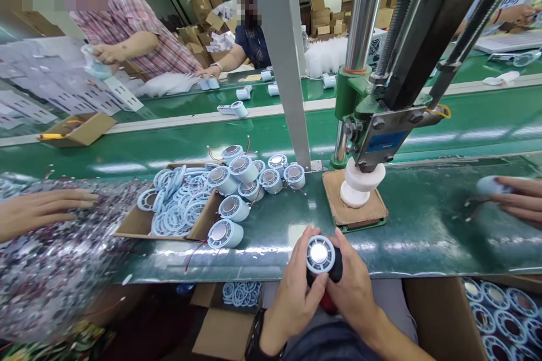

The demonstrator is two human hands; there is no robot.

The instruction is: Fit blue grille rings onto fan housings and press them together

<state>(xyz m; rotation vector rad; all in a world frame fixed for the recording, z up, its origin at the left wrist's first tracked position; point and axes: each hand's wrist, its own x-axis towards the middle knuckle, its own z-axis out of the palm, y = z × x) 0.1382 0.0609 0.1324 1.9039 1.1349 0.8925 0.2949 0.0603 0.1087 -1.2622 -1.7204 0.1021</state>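
Gripping round ribbed fan [320, 256], both hands, glossy metal centre

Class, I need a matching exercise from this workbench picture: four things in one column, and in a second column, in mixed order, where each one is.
Things:
1. round part with metal disc
2. light blue rings
3. white press pad
4. small cardboard box

Places:
A. far left on the belt
B. under the green press
C. in the open carton
D. between left hand and right hand

Pairs: 1-D, 2-C, 3-B, 4-A
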